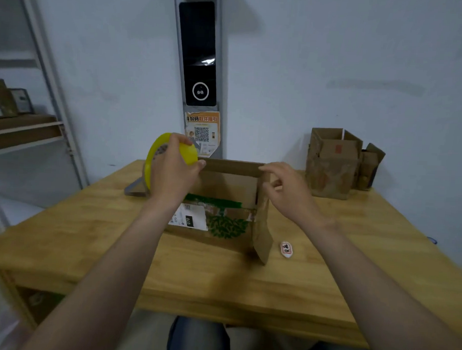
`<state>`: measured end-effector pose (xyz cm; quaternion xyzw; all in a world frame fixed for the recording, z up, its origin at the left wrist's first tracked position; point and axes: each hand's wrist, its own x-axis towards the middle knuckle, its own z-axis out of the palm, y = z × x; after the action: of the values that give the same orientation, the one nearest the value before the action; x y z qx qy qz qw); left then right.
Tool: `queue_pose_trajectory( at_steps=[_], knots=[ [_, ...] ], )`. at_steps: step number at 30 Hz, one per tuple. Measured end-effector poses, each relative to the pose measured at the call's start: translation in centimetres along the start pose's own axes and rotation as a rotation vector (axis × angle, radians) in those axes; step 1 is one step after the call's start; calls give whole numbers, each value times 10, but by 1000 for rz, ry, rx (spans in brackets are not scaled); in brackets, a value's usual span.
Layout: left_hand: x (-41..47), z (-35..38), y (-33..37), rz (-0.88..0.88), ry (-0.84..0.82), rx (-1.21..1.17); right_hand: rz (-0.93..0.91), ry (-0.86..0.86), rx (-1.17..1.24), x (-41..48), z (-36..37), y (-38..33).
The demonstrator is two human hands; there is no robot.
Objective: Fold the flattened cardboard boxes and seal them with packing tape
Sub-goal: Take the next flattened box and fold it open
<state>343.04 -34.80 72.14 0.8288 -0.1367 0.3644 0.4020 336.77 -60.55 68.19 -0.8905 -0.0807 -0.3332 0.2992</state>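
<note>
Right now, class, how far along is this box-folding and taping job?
Done: folded boxes stand at the far right of the table. In hand: a cardboard box stands opened out; the left hand grips the yellow tape dispenser, the right hand is at the box's top corner. Left: its side flap sticks out, so closing and taping remain.
</note>
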Motion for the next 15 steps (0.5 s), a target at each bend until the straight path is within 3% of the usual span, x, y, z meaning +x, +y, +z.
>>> queue_pose_trajectory(
  at_steps=[2, 3, 7, 9, 15],
  knots=[
    [-1, 11, 2, 25, -26, 71, 118, 113, 0, -9, 2, 14],
    [-1, 16, 3, 42, -40, 118, 195, 74, -63, -14, 4, 24],
    [0, 34, 6, 84, -7, 301, 460, -478, -305, -43, 19, 65],
    [3, 40, 8, 83, 7, 302, 512, -613, -324, -58, 32, 81],
    [6, 48, 6, 99, -4, 299, 557, -521, -449, -68, 32, 120]
  ],
)
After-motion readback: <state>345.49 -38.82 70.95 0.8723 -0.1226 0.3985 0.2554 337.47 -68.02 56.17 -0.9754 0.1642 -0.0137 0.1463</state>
